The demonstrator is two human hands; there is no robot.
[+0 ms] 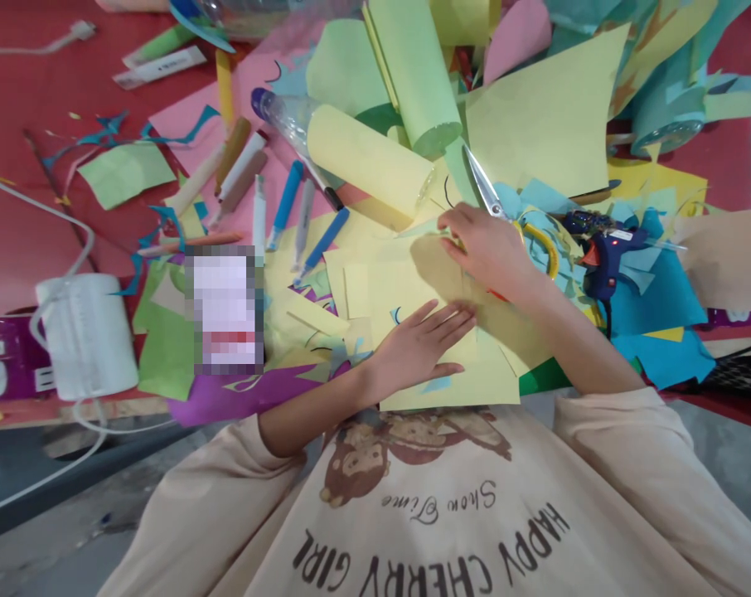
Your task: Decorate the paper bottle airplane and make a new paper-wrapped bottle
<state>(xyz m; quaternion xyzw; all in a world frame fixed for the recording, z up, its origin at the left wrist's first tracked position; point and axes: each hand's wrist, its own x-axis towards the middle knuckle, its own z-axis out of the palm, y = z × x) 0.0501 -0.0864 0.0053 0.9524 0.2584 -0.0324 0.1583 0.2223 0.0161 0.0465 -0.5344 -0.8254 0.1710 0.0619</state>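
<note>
My left hand (422,344) lies flat, fingers stretched out, on a sheet of pale yellow paper (381,282) at the table's near edge. A small blue and black paper piece (396,315) shows by its fingers. Above the sheet's right side is my right hand (491,249), casting a shadow. Its fingers are loosely bent, with a gap between the fingertips, and nothing shows in them. Right beside it lie scissors (487,186) with yellow handles, blades pointing away. A pale yellow paper-wrapped bottle (369,162) and a green paper-covered cylinder (419,79) lie farther back.
Several markers (285,203) lie at left of centre, near a phone (226,311) with a blurred screen. A white power strip (86,336) with cables stands at the left edge. A blue glue gun (605,249) rests among blue paper scraps (655,282) at right.
</note>
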